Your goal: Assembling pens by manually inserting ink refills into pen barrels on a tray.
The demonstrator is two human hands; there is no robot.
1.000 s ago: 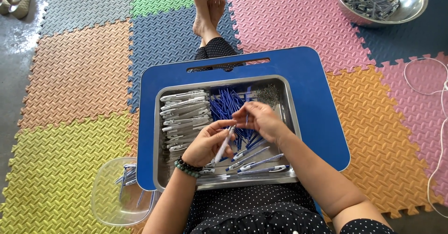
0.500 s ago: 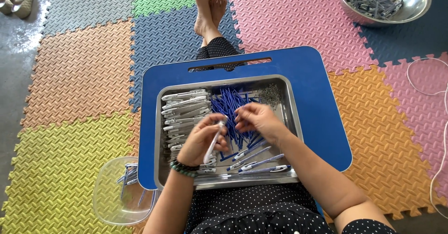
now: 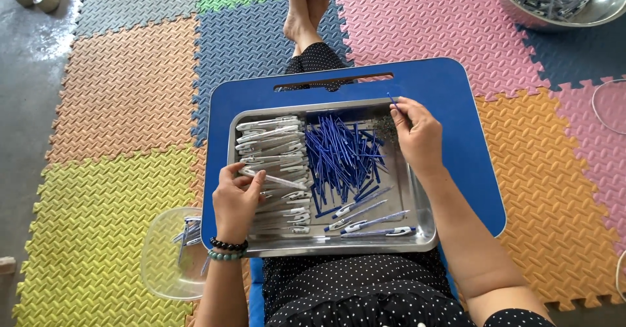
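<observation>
Head view: left hand [image 3: 236, 200] pinches one white pen barrel [image 3: 277, 180] at the near-left of the steel tray [image 3: 417, 200], the barrel's long axis running rightward from the fingers toward the pile of blue refills [image 3: 339, 151]. Right hand [image 3: 417, 134] grips a single blue refill [image 3: 393, 100] between closed fingertips over the tray's far-right corner, well apart from the barrel. Tray rests on a blue lap desk [image 3: 456, 99].

Thin blue refill [image 3: 391, 98] pinched upright; white pen barrel [image 3: 274, 179] lying flat.
</observation>
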